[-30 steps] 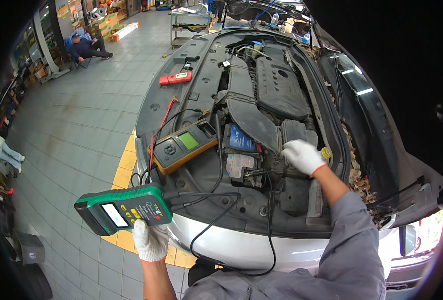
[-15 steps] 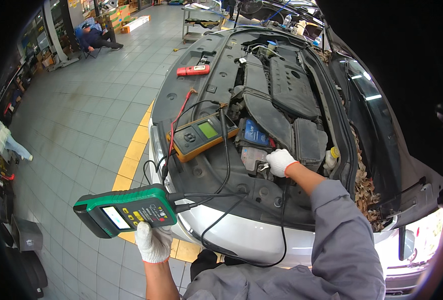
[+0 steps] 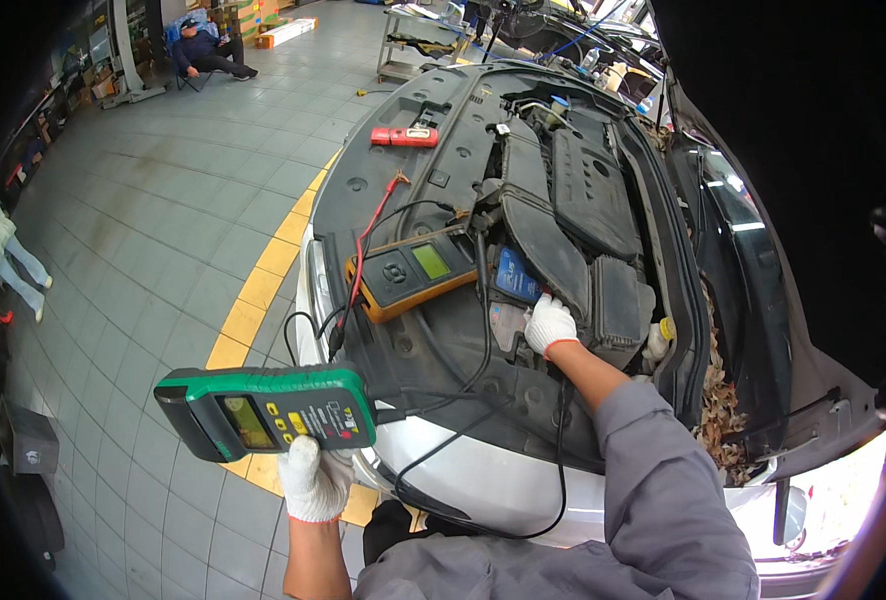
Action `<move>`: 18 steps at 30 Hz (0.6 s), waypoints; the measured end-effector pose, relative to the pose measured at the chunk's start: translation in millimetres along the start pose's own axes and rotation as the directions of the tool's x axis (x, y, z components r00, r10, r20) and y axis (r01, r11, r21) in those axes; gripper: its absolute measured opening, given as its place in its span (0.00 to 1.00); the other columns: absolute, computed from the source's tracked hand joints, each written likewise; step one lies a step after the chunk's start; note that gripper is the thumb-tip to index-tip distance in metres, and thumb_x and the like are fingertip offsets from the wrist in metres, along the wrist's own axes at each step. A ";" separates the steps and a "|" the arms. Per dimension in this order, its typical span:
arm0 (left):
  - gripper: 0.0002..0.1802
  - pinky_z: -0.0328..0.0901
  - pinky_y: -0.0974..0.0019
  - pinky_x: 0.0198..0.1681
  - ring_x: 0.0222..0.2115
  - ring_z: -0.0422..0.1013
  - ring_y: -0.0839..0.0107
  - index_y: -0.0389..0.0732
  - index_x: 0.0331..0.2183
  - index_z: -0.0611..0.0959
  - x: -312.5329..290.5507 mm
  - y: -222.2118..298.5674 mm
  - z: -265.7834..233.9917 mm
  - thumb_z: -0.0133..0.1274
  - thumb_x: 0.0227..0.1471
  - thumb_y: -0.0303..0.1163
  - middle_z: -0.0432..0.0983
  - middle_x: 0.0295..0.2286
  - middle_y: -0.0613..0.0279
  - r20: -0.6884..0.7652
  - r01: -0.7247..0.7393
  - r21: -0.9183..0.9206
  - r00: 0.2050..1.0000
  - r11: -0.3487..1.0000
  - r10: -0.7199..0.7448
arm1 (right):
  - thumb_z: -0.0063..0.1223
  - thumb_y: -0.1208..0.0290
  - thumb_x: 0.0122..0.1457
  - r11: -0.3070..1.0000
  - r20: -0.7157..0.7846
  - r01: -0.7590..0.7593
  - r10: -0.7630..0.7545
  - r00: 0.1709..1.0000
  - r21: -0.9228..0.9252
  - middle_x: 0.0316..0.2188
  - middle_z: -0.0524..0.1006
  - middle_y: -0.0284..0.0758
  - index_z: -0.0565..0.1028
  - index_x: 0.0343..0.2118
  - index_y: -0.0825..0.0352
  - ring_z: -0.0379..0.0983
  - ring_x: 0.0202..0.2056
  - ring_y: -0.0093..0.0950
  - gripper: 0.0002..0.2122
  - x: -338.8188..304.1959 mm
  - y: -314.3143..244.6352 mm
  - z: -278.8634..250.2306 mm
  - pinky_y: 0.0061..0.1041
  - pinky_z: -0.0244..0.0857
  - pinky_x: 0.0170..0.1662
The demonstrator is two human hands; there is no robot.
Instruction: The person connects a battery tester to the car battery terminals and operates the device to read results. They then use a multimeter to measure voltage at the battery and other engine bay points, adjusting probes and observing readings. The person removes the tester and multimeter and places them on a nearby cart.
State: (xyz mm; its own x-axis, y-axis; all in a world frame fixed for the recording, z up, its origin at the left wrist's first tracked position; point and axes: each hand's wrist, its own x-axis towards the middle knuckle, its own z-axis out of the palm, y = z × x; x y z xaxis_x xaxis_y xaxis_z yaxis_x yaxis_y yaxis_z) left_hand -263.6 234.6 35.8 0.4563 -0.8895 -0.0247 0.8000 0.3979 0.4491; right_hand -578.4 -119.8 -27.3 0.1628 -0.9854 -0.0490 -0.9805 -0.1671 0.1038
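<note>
My left hand [image 3: 315, 482], in a white knit glove, holds a green and black handheld battery tester [image 3: 338, 405] from below, thumb on its keypad side. Black leads [image 3: 391, 414] run from the tester's right end. In a matching glove, my right hand [image 3: 551, 326] is closed beside the car battery [image 3: 516, 274], fingertips at its near right corner. One black cable [image 3: 563, 425] loops up to that hand; the clamp in it is covered by the fingers. To the battery's left, a yellow and black meter [image 3: 413, 270] with a green screen lies on the front cover.
A red lead [image 3: 371, 222] crosses the cover beside the meter. Farther off lies a red handheld tool [image 3: 404, 137]. The raised hood [image 3: 783, 150] hangs at the right. Dry leaves [image 3: 723, 420] fill the windshield edge. A seated person [image 3: 208, 50] and a cart [image 3: 408, 50] are in the background.
My right hand has moved slightly farther in, from the battery's near side toward its red terminal area; the metal clamp jaws no longer show. The tester has tilted and its screen looks darker, yellowish.
</note>
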 end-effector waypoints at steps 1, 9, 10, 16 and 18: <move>0.36 0.79 0.56 0.56 0.53 0.80 0.60 0.37 0.61 0.75 -1.9 -0.8 0.7 0.70 0.59 0.40 0.81 0.54 0.53 -0.012 -0.010 0.003 1.000 1.000 0.010 | 0.51 0.58 0.68 0.998 0.019 -0.033 0.032 0.999 0.051 0.53 0.78 0.61 0.69 0.58 0.78 0.78 0.54 0.53 0.26 15.3 -2.5 4.6 0.50 0.72 0.56; 0.31 0.78 0.54 0.55 0.50 0.81 0.60 0.39 0.58 0.80 -28.2 1.2 -4.4 0.72 0.53 0.30 0.83 0.51 0.57 -0.099 0.030 -0.063 0.994 0.998 -0.036 | 0.32 0.50 0.75 0.952 0.138 -0.260 0.239 0.961 0.164 0.58 0.78 0.54 0.76 0.60 0.66 0.74 0.60 0.53 0.28 69.3 -3.8 34.2 0.51 0.66 0.63; 0.32 0.78 0.54 0.55 0.50 0.81 0.60 0.39 0.58 0.80 -31.6 0.4 -4.5 0.72 0.53 0.30 0.83 0.51 0.57 -0.116 0.032 -0.069 0.992 0.997 -0.040 | 0.31 0.49 0.75 0.946 0.156 -0.281 0.257 0.954 0.163 0.60 0.77 0.54 0.76 0.62 0.66 0.73 0.62 0.52 0.29 71.7 -2.5 36.5 0.50 0.66 0.65; 0.33 0.77 0.48 0.58 0.53 0.80 0.57 0.39 0.58 0.79 -46.1 2.9 -10.6 0.73 0.51 0.29 0.83 0.52 0.55 -0.132 0.010 -0.078 0.991 0.997 -0.020 | 0.33 0.53 0.73 0.962 0.089 -0.238 0.228 0.970 0.134 0.63 0.75 0.51 0.79 0.60 0.65 0.71 0.64 0.51 0.27 76.8 9.4 50.5 0.48 0.65 0.66; 0.35 0.78 0.52 0.57 0.52 0.81 0.59 0.39 0.58 0.80 -49.7 3.4 -11.0 0.74 0.52 0.34 0.83 0.52 0.55 -0.161 0.044 -0.057 0.986 0.997 -0.053 | 0.34 0.53 0.72 0.966 0.061 -0.230 0.224 0.973 0.120 0.61 0.76 0.52 0.80 0.58 0.66 0.72 0.63 0.51 0.27 78.2 13.2 54.5 0.48 0.66 0.65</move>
State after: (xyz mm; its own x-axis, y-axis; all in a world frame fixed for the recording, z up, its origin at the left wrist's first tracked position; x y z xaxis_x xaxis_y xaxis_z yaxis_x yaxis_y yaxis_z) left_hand -279.3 282.6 28.7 0.4701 -0.8616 -0.1916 0.8401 0.3703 0.3963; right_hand -584.6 -197.4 -83.8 -0.0679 -0.9941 -0.0848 -0.9976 0.0688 -0.0080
